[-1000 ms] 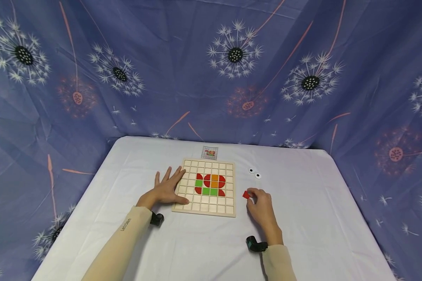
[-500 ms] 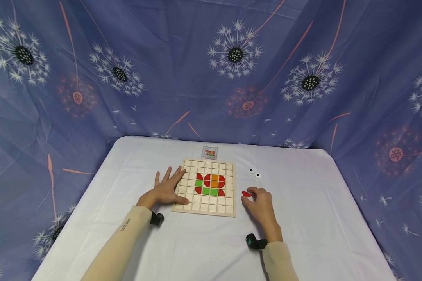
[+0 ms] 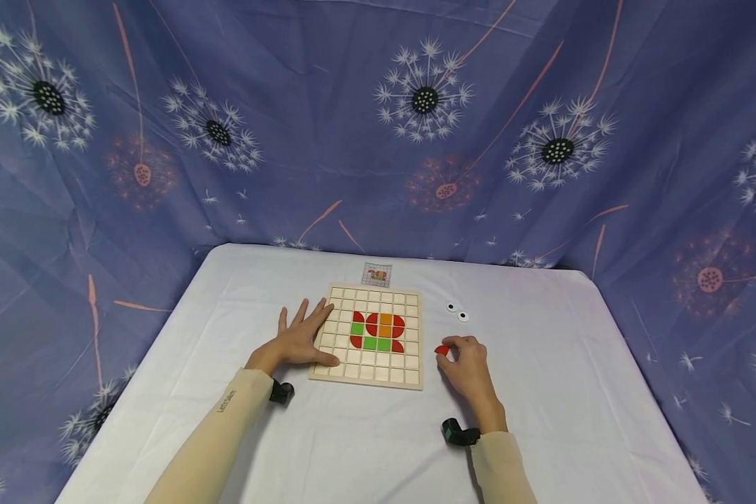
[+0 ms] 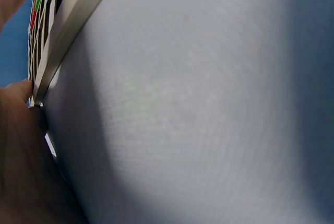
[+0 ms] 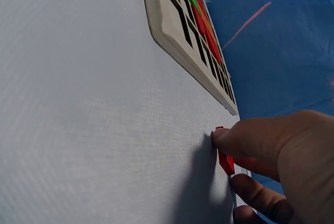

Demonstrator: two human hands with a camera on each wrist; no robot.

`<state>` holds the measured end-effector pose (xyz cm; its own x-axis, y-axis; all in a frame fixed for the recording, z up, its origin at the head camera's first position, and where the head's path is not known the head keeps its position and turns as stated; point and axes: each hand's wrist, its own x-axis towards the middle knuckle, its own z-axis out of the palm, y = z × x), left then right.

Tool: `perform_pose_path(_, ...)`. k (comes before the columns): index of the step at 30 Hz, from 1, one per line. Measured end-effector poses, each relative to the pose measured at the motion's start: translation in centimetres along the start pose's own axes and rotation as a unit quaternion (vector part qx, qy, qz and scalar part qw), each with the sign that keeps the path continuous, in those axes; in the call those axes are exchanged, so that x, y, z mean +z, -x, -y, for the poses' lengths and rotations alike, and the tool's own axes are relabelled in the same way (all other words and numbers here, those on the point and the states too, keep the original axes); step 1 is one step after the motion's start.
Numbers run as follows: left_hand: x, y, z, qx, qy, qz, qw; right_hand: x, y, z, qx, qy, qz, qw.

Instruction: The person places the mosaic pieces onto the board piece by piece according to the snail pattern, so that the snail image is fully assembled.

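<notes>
My right hand (image 3: 468, 369) pinches a small red tile (image 3: 442, 350) between thumb and fingers, just right of the wooden grid board (image 3: 365, 372). In the right wrist view the red tile (image 5: 226, 162) shows edge-on under the thumb, close above the cloth. My left hand (image 3: 296, 343) lies spread on the board's left side, thumb on the lower left squares and fingertips on the upper left edge. Red, green and orange tiles (image 3: 385, 326) fill several squares in the board's middle. In the left wrist view the board's wooden edge (image 4: 68, 31) passes between parts of the hand.
A small printed card (image 3: 376, 274) with a coloured grid picture lies behind the board. Two round eye pieces (image 3: 456, 312) lie on the white cloth (image 3: 554, 364) right of the board. A blue dandelion-print curtain (image 3: 327, 126) hangs behind the table.
The red tile has been turned within my right fingers, now showing a rounded outline instead of a corner. My left hand and the board keep their places.
</notes>
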<state>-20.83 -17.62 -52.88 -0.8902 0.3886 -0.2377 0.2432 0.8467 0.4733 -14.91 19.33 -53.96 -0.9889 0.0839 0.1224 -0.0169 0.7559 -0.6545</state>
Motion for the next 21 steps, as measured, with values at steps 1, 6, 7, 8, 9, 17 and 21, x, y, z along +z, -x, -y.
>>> perform_pose_path(1,0.0,0.0,0.0,0.000,-0.002,0.001,1.0000,0.0,0.0,0.0,-0.004,0.002,-0.002,1.0000)
perform_pose_path(6,-0.1,-0.1,0.1,-0.001,-0.005,0.002,1.0000,-0.1,-0.3,-0.2,-0.032,0.002,0.002,0.9995)
perform_pose_path(7,-0.1,-0.1,0.1,-0.001,-0.004,0.002,1.0000,-0.1,-0.3,-0.3,-0.036,0.003,0.006,0.9993)
perform_pose_path(8,-0.1,-0.1,0.1,0.000,-0.003,0.002,1.0000,-0.1,-0.4,-0.3,-0.037,0.004,0.011,0.9992)
perform_pose_path(9,-0.1,-0.1,0.1,0.000,-0.003,0.003,1.0000,-0.1,-0.5,-0.4,-0.039,0.005,0.015,0.9991)
perform_pose_path(17,-0.1,0.0,0.0,0.000,-0.001,0.003,1.0000,-0.3,-1.7,-0.5,-0.048,0.007,0.044,0.9979)
perform_pose_path(21,-0.1,0.1,-0.1,-0.001,0.000,0.003,1.0000,-0.3,-2.3,-0.3,-0.056,0.006,0.049,0.9972)
